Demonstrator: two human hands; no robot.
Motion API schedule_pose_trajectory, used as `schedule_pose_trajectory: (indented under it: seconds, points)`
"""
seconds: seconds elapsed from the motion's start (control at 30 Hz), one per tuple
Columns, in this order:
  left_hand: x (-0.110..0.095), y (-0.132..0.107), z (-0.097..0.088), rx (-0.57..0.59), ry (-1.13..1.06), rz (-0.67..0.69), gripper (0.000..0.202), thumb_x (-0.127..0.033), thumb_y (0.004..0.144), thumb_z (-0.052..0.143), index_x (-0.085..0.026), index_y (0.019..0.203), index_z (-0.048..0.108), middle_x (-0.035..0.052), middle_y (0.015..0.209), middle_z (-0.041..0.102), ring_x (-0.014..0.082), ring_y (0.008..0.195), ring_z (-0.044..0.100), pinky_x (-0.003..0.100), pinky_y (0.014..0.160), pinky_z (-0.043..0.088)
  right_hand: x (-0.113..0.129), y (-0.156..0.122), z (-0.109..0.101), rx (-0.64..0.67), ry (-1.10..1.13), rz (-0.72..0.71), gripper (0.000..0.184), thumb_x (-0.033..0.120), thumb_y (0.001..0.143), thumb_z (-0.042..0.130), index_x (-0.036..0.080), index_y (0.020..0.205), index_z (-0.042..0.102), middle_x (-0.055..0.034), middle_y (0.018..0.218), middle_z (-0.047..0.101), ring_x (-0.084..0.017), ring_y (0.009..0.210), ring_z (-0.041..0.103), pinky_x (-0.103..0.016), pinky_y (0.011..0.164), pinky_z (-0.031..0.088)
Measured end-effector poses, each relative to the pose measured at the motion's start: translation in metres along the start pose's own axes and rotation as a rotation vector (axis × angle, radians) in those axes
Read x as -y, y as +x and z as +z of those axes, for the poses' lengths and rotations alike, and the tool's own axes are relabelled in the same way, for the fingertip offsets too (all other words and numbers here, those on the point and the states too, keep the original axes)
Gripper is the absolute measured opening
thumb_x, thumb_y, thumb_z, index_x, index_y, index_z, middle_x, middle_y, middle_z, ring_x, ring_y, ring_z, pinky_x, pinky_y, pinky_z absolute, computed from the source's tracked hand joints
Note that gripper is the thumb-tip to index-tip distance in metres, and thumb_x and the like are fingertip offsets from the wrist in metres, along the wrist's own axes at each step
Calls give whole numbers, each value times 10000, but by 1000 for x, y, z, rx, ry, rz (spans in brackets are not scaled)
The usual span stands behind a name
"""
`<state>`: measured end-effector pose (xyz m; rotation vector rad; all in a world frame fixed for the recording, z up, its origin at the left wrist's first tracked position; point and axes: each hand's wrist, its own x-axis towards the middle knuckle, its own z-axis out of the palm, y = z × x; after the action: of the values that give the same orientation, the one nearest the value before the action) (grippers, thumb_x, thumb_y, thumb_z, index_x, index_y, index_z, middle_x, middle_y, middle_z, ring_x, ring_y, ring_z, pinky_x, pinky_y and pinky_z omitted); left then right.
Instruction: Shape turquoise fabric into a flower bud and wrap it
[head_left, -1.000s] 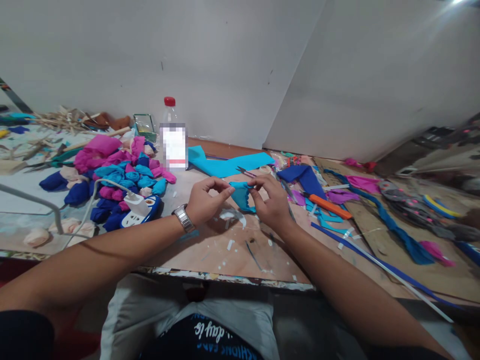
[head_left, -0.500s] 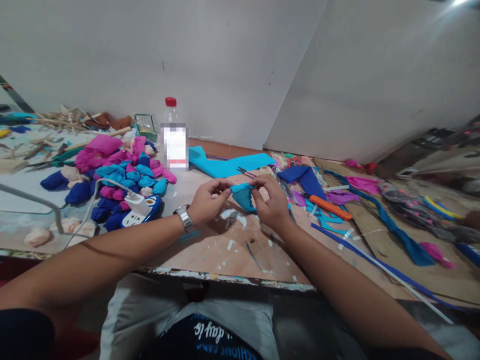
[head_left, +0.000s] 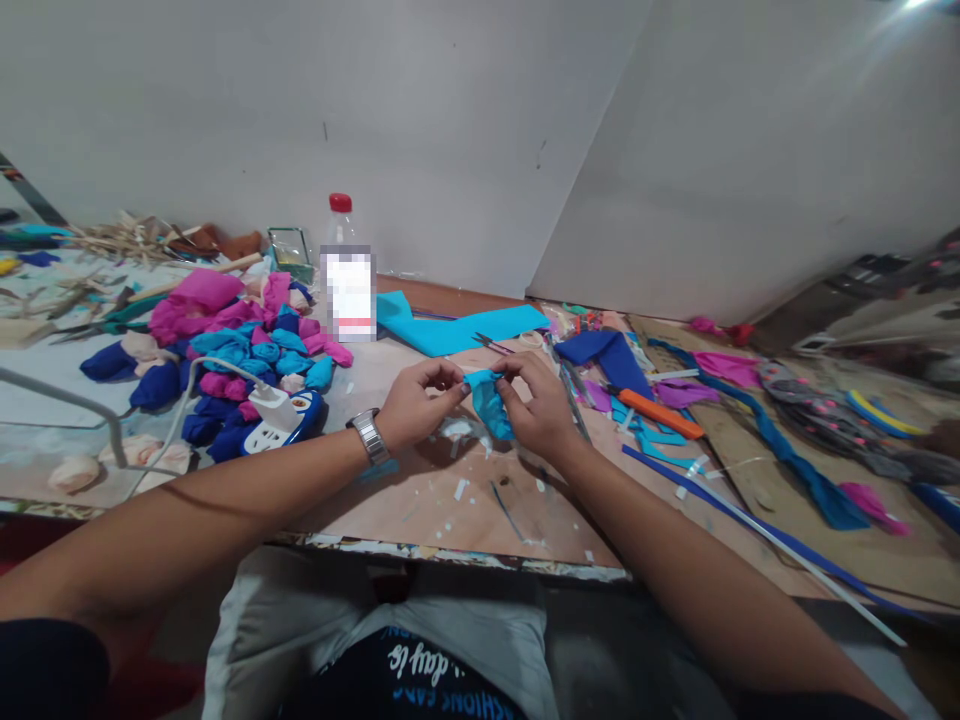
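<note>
Both hands meet over the middle of the wooden table (head_left: pixel 420 500). My left hand (head_left: pixel 416 403), with a metal watch on its wrist, pinches the left end of a small turquoise crepe paper piece (head_left: pixel 491 402). My right hand (head_left: pixel 540 405) grips the same piece from the right, fingers curled round it. The paper hangs down between the two hands, bunched together, just above a patch of white scraps on the table.
A heap of rolled pink, turquoise and dark blue paper pieces (head_left: pixel 240 345) lies at the left beside a white power strip (head_left: pixel 281 415). A red-capped bottle (head_left: pixel 345 275) stands behind. A turquoise sheet (head_left: pixel 457 328), an orange cutter (head_left: pixel 660 412) and coloured strips spread to the right.
My hands have come closer together and the turquoise piece has been gathered from a spread shape into a narrower bunch. The rest of the table is unchanged.
</note>
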<state>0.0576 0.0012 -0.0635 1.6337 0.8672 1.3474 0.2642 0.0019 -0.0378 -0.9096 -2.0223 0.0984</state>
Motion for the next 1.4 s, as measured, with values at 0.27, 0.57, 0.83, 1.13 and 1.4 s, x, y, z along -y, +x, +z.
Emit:
schedule_pose_trajectory:
  seconds: [0.27, 0.57, 0.83, 1.13, 1.4]
  points:
    - [2, 1, 1, -24, -4, -28, 128, -284, 842, 686, -180, 825, 615, 1, 784, 625, 134, 728, 570, 264, 705, 469, 0, 0, 0, 37, -2, 22, 81, 242, 961, 560, 234, 995, 633, -60, 982, 710, -236, 900, 636, -436, 873, 481]
    - [-3, 0, -2, -48, -9, 32, 223, -233, 858, 666, -204, 1072, 607, 45, 1037, 658, 144, 838, 598, 281, 777, 510, 2, 1, 0, 8, -8, 27, 75, 211, 940, 576, 221, 982, 638, -50, 946, 701, -220, 850, 617, -407, 827, 469]
    - [-2, 0, -1, -31, 97, 71, 198, -239, 830, 709, -192, 1012, 646, 48, 975, 675, 166, 854, 609, 308, 811, 504, 4, 1, 0, 64, -3, 32, 81, 226, 950, 564, 225, 985, 637, -55, 964, 708, -226, 863, 631, -416, 845, 469]
    - [-3, 0, -2, -80, 59, 101, 156, -304, 910, 648, -197, 1023, 639, 42, 959, 670, 149, 811, 590, 290, 782, 494, 5, 0, 0, 31, -15, 11, 75, 248, 955, 568, 235, 982, 636, -57, 955, 709, -231, 868, 635, -431, 864, 470]
    - [-3, 1, -4, -54, 116, 185, 112, -286, 889, 669, -194, 952, 655, 56, 982, 654, 171, 877, 603, 314, 823, 500, 6, -1, 0, 31, -34, -7, 97, 201, 940, 562, 231, 993, 637, -57, 966, 710, -227, 855, 629, -441, 884, 459]
